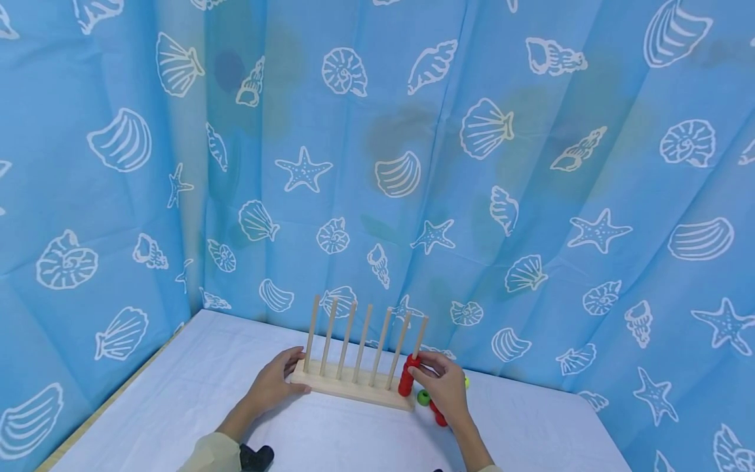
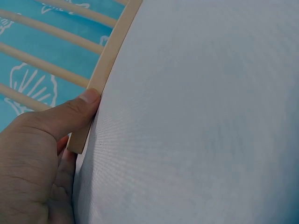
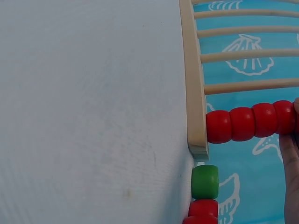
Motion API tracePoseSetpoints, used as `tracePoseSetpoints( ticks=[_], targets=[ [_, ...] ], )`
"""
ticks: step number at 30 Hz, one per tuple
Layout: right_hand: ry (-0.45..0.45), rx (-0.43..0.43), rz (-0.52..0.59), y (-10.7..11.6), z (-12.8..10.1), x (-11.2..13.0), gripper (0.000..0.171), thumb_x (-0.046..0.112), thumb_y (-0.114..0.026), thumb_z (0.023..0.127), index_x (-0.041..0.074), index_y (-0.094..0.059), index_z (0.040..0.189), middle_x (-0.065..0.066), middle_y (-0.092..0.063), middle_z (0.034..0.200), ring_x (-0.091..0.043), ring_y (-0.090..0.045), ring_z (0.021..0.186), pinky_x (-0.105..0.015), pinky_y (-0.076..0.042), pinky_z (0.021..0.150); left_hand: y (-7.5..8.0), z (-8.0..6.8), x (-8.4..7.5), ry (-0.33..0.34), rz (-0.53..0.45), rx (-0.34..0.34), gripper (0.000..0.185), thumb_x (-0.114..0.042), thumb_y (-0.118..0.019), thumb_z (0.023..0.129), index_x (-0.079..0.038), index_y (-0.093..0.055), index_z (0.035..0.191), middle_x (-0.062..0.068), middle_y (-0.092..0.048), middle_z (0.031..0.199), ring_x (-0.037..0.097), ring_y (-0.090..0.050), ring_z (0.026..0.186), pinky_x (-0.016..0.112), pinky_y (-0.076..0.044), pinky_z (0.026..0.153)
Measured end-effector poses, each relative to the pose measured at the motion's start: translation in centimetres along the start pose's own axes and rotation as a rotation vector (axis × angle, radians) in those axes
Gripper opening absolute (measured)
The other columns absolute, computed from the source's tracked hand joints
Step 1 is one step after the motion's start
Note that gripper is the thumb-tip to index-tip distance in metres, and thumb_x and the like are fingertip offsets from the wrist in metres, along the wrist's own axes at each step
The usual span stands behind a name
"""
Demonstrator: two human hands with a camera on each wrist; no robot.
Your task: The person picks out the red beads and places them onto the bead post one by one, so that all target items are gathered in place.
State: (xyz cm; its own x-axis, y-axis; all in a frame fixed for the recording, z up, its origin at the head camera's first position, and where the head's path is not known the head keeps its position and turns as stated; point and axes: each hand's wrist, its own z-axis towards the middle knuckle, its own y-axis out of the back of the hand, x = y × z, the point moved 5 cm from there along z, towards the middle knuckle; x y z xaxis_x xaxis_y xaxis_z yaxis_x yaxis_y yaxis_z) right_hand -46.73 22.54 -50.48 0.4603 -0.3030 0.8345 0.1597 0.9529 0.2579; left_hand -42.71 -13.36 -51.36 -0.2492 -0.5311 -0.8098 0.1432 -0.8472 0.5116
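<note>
A wooden rack [image 1: 351, 387] with several upright pegs stands on the white table [image 1: 194, 387]. My left hand [image 1: 297, 371] grips the left end of its base; in the left wrist view the thumb [image 2: 77, 111] presses on the base edge [image 2: 110, 63]. A short stack of red beads [image 1: 406, 381] sits on the rightmost peg. My right hand [image 1: 417, 367] pinches the top bead of that stack, and a finger [image 3: 290, 161] shows beside the red beads [image 3: 252, 122] in the right wrist view.
Loose beads lie just right of the rack: a green bead [image 1: 423, 397] [image 3: 204, 182], red beads [image 1: 439, 417] [image 3: 202, 211] under my right wrist, and a yellow-green one [image 1: 466, 380] behind the hand. A blue shell-print curtain [image 1: 377, 164] closes off the back and sides.
</note>
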Motion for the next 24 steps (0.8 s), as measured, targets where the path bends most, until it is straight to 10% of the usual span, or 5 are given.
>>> tracePoseSetpoints(
  ticks=[8,24],
  targets=[
    [0.039,0.060,0.057,0.2,-1.0,4.8,0.038,0.021,-0.072,0.071,0.008,-0.060,0.105,-0.012,-0.057,0.104,-0.024,-0.061,0.089,-0.032,-0.054,0.068,0.1,-0.1,-0.3,0.004,0.004,0.012,0.087,-0.022,-0.082,0.054,-0.007,-0.038,0.128,0.006,-0.050,0.120,0.024,-0.045,0.113,0.033,-0.040,0.094],
    [-0.119,0.074,-0.057,3.7,-1.9,7.4,0.027,0.024,-0.070,0.073,0.019,-0.062,0.098,-0.001,-0.062,0.097,-0.015,-0.060,0.093,-0.024,-0.051,0.075,-0.1,0.2,0.1,0.068,-0.015,0.025,0.090,-0.024,-0.083,0.051,-0.012,-0.038,0.129,0.000,-0.049,0.121,0.019,-0.044,0.115,0.029,-0.037,0.096]
  ],
)
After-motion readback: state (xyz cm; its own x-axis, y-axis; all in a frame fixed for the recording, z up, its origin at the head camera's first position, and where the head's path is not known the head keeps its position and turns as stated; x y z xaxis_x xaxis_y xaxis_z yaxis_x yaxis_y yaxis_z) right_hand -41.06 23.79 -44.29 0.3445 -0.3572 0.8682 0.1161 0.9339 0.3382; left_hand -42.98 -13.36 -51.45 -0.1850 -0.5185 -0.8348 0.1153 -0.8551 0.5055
